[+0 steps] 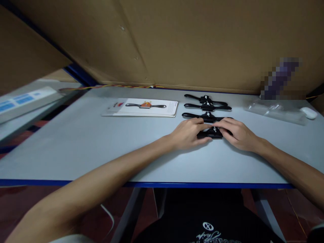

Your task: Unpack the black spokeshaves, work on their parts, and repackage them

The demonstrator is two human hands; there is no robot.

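The nearest black spokeshave point(216, 132) is grasped by the left hand point(187, 133) and right hand point(240, 134), seemingly being aligned; level handling seems needed next.

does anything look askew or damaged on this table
The farthest black tool looks askew: it slants, while the next two tools lie roughly parallel. I see no spill or damage. The purple thing at the far right is pixelated, so I cannot identify it.
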